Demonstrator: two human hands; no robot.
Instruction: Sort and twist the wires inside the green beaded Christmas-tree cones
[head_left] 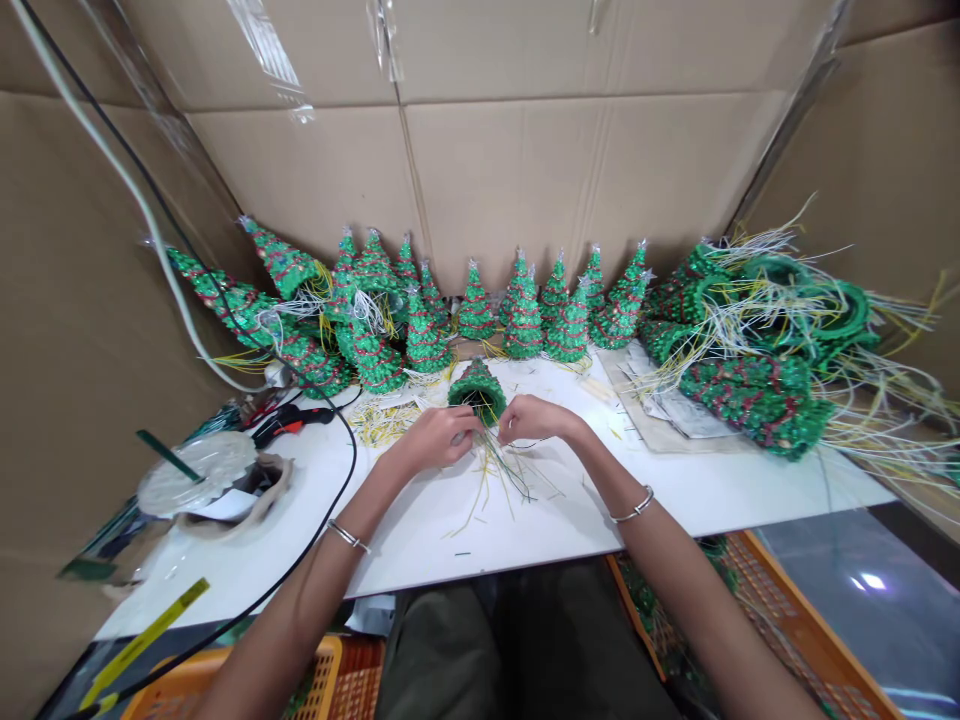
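From the head camera, two hands work at a white tabletop (559,505). The left hand (439,438) and right hand (537,418) are both curled and closed, pinching a bundle of thin wires (495,462) that trails from the open base of one small green Christmas-tree ornament (477,391). The ornament lies tilted at 12 o'clock from the hands, its base facing them, with the fingertips (480,420) at its rim. Each wrist wears one silver bangle (634,505).

Behind it, roughly twelve upright trees (523,318) stand in a row, overlapping too much for an exact count. About four more trees (282,262) lean or lie at 10 o'clock. At 2 o'clock, a heap of trees with loose wires (756,405) sits beside papers (667,405). One cluster of yellow wire scraps (381,423) lies at 10 o'clock, near one pair of red-and-black pliers (294,423). Two orange plastic crates (262,682) sit below the table at 7 and 5 o'clock. Cardboard sheets (585,170) wall the bench.
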